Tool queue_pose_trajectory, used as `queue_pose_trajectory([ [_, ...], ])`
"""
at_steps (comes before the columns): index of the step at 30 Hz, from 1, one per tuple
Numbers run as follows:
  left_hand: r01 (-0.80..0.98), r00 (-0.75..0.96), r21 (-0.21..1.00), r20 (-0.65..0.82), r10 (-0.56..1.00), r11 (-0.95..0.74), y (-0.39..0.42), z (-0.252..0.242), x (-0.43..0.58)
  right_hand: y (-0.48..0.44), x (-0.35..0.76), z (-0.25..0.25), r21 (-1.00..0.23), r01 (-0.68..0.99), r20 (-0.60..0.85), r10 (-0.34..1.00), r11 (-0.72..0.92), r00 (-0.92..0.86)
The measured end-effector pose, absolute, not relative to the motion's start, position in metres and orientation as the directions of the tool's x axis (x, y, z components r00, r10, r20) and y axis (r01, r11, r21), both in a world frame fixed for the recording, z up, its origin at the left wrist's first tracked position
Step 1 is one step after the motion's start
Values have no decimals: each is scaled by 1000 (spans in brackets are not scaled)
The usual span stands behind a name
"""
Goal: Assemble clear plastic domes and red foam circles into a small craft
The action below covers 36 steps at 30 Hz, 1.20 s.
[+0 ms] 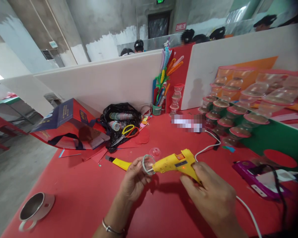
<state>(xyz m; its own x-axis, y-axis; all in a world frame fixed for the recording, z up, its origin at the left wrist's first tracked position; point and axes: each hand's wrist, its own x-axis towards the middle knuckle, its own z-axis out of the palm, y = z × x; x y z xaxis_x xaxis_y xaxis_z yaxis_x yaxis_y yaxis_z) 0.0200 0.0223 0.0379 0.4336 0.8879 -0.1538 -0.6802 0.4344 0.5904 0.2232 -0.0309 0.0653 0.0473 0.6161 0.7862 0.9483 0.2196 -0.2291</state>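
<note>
My left hand (134,178) is closed around a small clear plastic cup (148,162), its mouth turned toward the right. In my right hand (211,191) is a yellow hot glue gun (175,162), gripped by its handle with a small orange light showing on its side. The gun's nozzle meets the cup's rim or reaches just inside it; which of these I cannot tell. Just behind the cup a clear, reddish-looking plastic lid or cup (155,152) lies on the table. A yellow utility knife (120,163) rests left of the cup, partly behind my left fingers.
A metal mug (37,210) stands front left on the red table (89,195). Behind are a red-and-blue bag (69,124), scissors (126,133) on a black plastic bag (121,109), and a holder of pipe cleaners (157,110). Stacked plastic cups (234,115) and a purple power strip (259,185) occupy the right.
</note>
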Motion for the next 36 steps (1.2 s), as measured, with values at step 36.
queue_pose_trajectory([
  [36,221,110,942,235,966,-255,6,27,28,68,220,-9,-558,736,604,795,384,43],
])
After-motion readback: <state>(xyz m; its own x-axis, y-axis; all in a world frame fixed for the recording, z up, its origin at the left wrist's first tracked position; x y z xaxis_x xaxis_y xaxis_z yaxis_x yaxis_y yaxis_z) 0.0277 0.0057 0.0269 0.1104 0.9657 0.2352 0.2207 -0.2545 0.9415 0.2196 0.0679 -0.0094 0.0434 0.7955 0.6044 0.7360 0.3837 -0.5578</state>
